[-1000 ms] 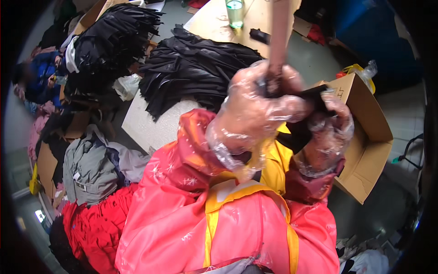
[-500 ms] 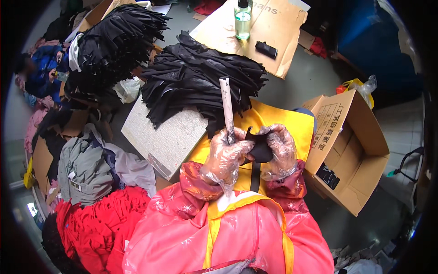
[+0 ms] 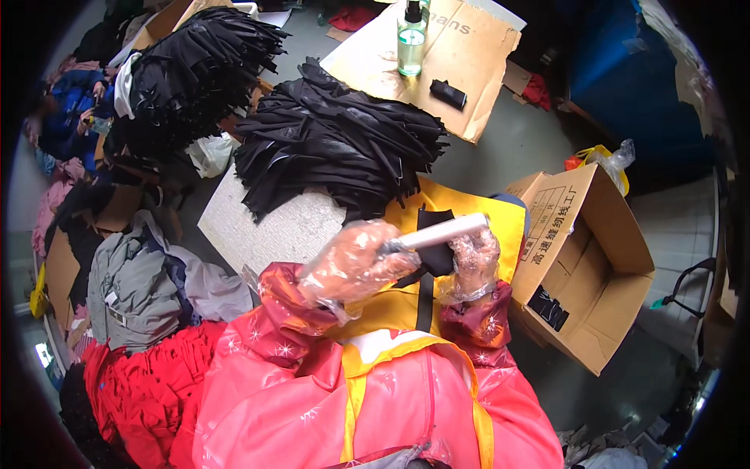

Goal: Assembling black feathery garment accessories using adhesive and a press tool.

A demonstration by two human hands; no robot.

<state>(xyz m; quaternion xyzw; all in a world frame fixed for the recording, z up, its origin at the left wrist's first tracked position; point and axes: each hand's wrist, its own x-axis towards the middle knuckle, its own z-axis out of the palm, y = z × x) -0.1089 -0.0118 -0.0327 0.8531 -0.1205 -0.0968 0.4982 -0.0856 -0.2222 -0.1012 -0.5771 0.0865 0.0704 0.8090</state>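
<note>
Both my hands wear clear plastic gloves over the lap. My left hand [image 3: 355,262] is closed around the dark-smeared lower end of a pale round stick [image 3: 449,231], which slants up to the right. The stick lies across a piece of black cloth [image 3: 437,259]. My right hand [image 3: 476,262] pinches the cloth's right side, close under the stick's far end. Part of the cloth is hidden behind the stick and the fingers. A black strap [image 3: 425,305] runs down below it over the yellow apron [image 3: 506,227].
Ahead, a fanned heap of black cloth strips [image 3: 336,141] rests on a grey board [image 3: 266,234]. A green-tinted bottle [image 3: 411,51] and a small black roll [image 3: 448,94] stand on flat cardboard [image 3: 484,94]. An open carton [image 3: 605,273] is at right, red cloth [image 3: 156,391] at left.
My left hand has moved left and tipped the stick from nearly upright to slanting right, across the black cloth. My right hand keeps its hold on the cloth.
</note>
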